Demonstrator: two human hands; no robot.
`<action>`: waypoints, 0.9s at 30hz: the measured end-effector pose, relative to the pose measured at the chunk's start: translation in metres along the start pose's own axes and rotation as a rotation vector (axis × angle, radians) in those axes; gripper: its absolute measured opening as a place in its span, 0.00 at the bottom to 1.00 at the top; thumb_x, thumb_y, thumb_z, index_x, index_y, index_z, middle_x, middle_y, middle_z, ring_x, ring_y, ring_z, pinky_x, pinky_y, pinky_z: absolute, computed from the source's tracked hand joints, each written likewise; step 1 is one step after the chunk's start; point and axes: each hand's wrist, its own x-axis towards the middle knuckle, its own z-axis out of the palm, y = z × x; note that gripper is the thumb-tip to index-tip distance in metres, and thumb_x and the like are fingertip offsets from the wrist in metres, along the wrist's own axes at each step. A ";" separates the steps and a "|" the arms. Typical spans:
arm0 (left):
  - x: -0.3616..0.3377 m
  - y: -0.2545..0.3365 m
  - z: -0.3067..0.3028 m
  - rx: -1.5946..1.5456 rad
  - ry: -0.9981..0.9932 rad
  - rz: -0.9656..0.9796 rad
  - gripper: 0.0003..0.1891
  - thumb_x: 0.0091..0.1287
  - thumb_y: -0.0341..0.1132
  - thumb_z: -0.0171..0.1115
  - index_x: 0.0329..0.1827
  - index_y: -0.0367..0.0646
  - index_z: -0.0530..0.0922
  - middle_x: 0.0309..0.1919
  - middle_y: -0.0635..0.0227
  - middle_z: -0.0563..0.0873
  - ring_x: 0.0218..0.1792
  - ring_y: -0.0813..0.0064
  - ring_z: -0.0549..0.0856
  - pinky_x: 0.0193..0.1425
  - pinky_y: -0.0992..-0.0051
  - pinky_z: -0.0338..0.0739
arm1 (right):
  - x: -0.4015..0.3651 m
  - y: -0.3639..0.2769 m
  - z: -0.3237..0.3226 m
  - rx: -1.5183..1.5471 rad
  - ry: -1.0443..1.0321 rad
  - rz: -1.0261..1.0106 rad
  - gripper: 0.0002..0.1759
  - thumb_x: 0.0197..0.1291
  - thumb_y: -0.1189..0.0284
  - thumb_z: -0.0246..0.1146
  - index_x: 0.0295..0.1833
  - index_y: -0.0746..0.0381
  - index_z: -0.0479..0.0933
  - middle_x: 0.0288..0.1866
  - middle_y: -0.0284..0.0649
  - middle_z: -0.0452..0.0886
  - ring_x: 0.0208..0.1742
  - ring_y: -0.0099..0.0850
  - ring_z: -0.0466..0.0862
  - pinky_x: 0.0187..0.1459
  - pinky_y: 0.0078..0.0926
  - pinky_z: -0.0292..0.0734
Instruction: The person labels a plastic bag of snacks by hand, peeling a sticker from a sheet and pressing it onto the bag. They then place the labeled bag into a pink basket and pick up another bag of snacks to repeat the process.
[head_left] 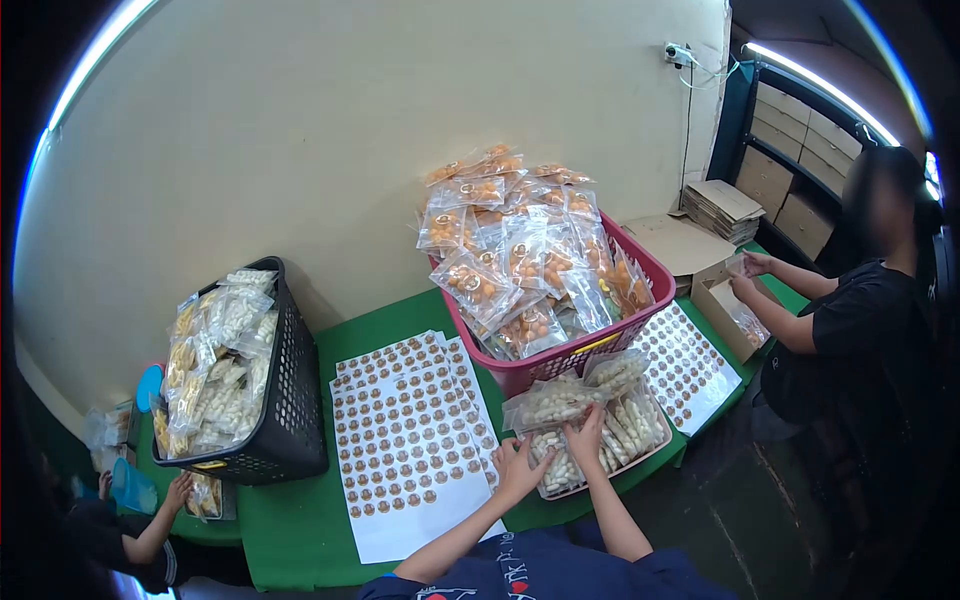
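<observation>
A shallow tray (665, 432) at the table's front edge is filled with clear packets of pale, finger-shaped pieces. One such packet (553, 404) lies across the top at the tray's back left. My left hand (518, 470) is at the tray's left side, fingers apart, close to the packets. My right hand (587, 440) reaches over the tray with its fingers stretched out against the packets. No packet is visibly gripped in either hand.
Behind the tray stands a pink basket (600, 345) heaped with packets of orange balls. Sticker sheets (400, 430) lie left, another sheet (690, 365) right. A black basket (300, 420) holds more packets. Co-workers are at both sides; the right one handles a cardboard box (715, 300).
</observation>
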 end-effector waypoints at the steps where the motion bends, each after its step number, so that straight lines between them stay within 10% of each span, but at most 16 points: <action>1: -0.003 0.000 0.000 0.046 0.022 0.042 0.32 0.51 0.57 0.60 0.54 0.42 0.71 0.48 0.51 0.65 0.49 0.55 0.65 0.53 0.60 0.55 | -0.001 0.000 0.000 -0.020 -0.002 -0.005 0.37 0.40 0.77 0.67 0.56 0.68 0.56 0.50 0.51 0.62 0.50 0.42 0.69 0.47 0.32 0.71; 27: -0.013 0.001 0.013 0.070 -0.037 0.312 0.28 0.56 0.46 0.58 0.58 0.43 0.65 0.58 0.53 0.64 0.60 0.57 0.62 0.59 0.54 0.52 | -0.020 -0.017 -0.045 0.055 -0.073 0.014 0.38 0.44 0.74 0.66 0.60 0.64 0.55 0.48 0.47 0.69 0.41 0.34 0.73 0.42 0.29 0.71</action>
